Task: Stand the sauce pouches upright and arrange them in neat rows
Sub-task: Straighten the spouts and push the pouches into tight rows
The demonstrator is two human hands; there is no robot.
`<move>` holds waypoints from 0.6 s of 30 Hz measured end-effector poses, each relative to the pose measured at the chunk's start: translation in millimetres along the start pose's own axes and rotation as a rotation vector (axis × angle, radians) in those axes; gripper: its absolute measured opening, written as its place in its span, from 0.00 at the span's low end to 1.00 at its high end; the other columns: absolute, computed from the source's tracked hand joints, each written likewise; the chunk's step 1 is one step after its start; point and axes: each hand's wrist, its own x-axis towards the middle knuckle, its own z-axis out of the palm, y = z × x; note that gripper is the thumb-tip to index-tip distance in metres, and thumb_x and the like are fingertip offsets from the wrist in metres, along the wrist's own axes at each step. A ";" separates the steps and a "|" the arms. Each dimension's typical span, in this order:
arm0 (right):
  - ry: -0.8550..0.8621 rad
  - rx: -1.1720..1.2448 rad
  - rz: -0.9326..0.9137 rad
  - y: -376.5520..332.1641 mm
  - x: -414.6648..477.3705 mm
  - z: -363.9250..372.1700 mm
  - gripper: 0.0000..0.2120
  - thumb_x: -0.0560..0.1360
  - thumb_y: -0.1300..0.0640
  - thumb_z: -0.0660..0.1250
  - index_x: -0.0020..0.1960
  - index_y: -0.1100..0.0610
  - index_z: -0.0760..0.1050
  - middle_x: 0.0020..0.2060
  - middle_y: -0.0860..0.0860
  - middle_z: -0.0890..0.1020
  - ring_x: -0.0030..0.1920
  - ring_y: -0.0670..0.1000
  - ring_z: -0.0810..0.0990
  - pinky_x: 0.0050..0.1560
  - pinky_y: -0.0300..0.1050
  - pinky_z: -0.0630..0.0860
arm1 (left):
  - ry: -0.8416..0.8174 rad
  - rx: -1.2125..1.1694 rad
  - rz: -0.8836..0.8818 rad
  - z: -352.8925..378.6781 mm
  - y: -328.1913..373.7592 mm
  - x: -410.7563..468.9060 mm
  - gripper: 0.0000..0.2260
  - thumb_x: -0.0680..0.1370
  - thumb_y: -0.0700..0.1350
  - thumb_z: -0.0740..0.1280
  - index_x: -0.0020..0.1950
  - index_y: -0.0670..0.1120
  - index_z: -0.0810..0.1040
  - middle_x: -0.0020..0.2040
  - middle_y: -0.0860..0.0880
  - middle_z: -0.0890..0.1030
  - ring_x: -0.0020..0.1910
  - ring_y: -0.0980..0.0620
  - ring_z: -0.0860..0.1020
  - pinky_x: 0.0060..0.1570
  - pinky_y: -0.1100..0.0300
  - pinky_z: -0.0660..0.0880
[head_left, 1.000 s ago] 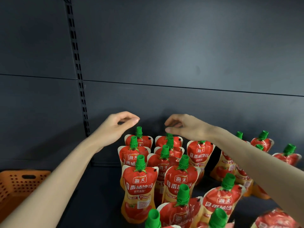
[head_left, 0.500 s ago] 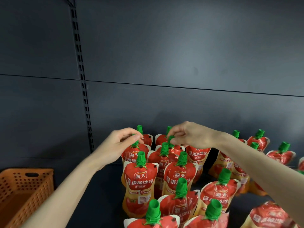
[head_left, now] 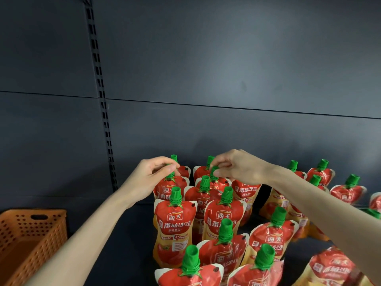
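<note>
1. I see my left hand (head_left: 150,178) at centre-left of the frame. Its thumb and curled fingers pinch the green top of a tomato sauce pouch (head_left: 167,190), the second from the back in the left column.
2. My right hand (head_left: 239,170), just right of centre, has its fingertips curled down and pinches the green cap (head_left: 214,175) of another pouch in the middle column.
3. Both held pouches stand upright, packed among their neighbours in a tight block at lower centre.
4. The front pouch (head_left: 175,228) of the left column stands upright with its red label facing me.
5. The looser pouches (head_left: 346,193) at the right of the frame stand further apart from one another. A blurred pouch (head_left: 329,269) in the lower right corner is tilted.
6. Everything sits on a dark shelf (head_left: 134,234) against a dark back panel (head_left: 206,69). A slotted upright (head_left: 101,100) runs down the left side of the panel.
7. An orange perforated basket (head_left: 31,234) sits in the lower left corner, well apart from the pouches.
</note>
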 end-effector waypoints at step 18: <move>0.022 0.030 0.024 -2.5 -5.7 1.1 0.14 0.76 0.53 0.65 0.61 0.53 0.75 0.57 0.50 0.80 0.58 0.48 0.78 0.63 0.47 0.73 | 0.009 0.049 0.019 -0.1 3.3 -6.2 0.09 0.76 0.48 0.64 0.54 0.51 0.80 0.50 0.52 0.83 0.52 0.59 0.80 0.48 0.67 0.77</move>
